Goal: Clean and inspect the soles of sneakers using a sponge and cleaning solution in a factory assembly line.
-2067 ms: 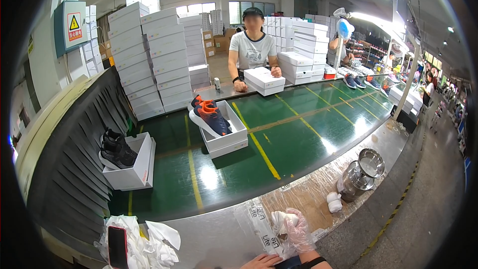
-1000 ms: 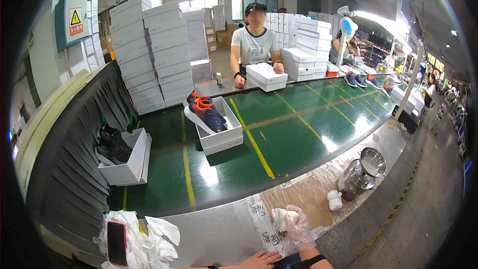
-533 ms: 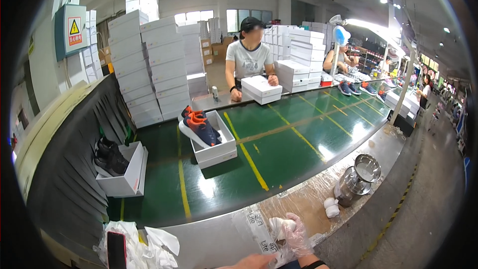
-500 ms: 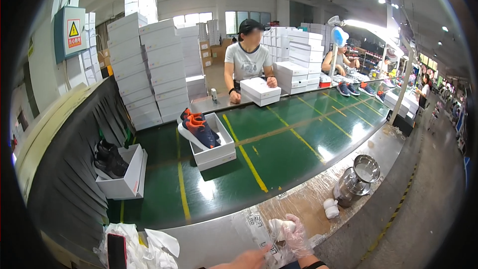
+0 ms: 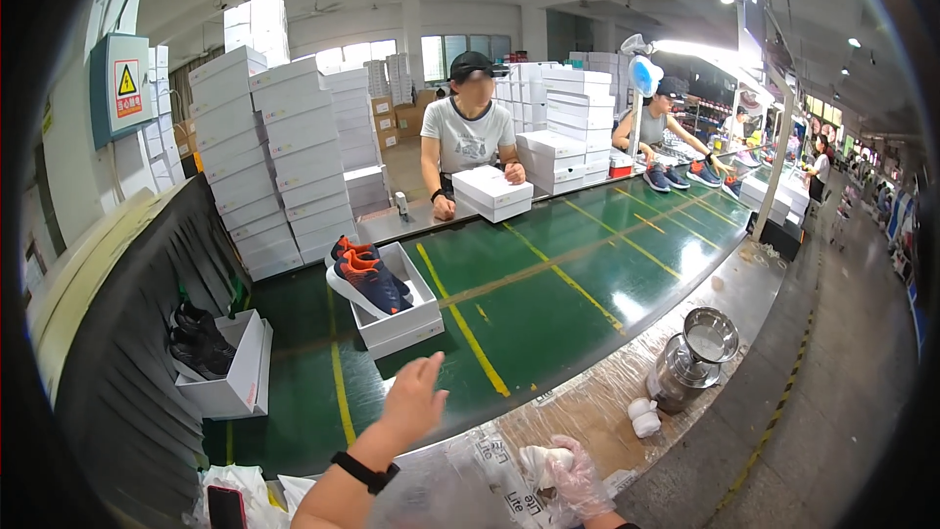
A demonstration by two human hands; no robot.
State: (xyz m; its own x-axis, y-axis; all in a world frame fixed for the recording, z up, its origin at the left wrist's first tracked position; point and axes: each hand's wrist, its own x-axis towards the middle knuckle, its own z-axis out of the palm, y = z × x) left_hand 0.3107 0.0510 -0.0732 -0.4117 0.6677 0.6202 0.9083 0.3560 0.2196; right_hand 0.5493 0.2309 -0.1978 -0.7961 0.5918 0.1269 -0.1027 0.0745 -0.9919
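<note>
My left hand (image 5: 415, 396), bare with a dark band at the wrist, reaches over the near edge of the green conveyor belt (image 5: 548, 294). Its fingers are apart and nothing is in them. Just beyond it, without contact, is an open white shoebox (image 5: 409, 330) with a pair of navy sneakers (image 5: 368, 280) with orange linings resting inside, tilted against the box's left side. My right hand (image 5: 582, 482), in a clear plastic glove, is closed on a white cloth wad (image 5: 544, 459) above the plastic-covered near ledge.
Another open shoebox (image 5: 253, 374) holds black sneakers (image 5: 202, 341) at the left. Across the belt a co-worker (image 5: 472, 127) rests hands by a closed white box (image 5: 493, 192). A metal pot (image 5: 676, 374) and a white wad (image 5: 642, 417) stand right; a phone (image 5: 226, 507) lies lower left.
My left hand has risen from the near ledge and moved forward over the belt toward the sneaker box. The right hand keeps hold of the cloth wad. The view has shifted slightly.
</note>
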